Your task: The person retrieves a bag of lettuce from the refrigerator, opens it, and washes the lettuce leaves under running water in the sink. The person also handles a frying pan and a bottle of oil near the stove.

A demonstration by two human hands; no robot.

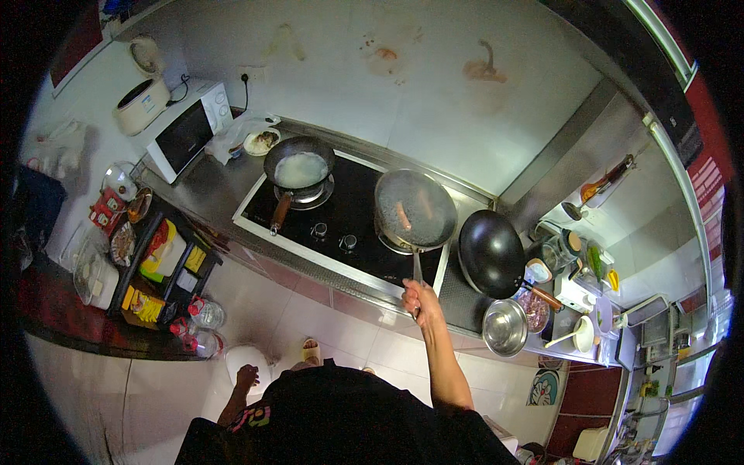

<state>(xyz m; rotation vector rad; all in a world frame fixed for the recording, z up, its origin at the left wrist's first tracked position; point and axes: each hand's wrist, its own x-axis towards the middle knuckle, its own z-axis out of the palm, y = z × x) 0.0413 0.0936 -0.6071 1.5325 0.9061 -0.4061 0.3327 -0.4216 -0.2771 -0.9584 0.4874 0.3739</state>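
Observation:
My right hand (421,300) is closed around the metal handle of a steaming pan (415,207) on the right burner; sausage-like pieces (403,215) lie in its bubbling liquid. My left hand (247,376) hangs low at my left side, in front of a white round lid or bin (248,361); its fingers look curled, and whether it holds anything is hard to tell. On the left burner of the black gas hob (349,192) rests a wooden-handled pan (299,168) with whitish, cloudy liquid. Right of the hob a black wok (492,254) sits on the counter, tilted.
A steel bowl (505,327) stands at the counter's front edge beside a bowl of reddish food (532,311). At the left are a white microwave (189,131), a rice cooker (141,104) with its lid up, a plate of food (262,141) and plastic bottles (206,313) on the floor.

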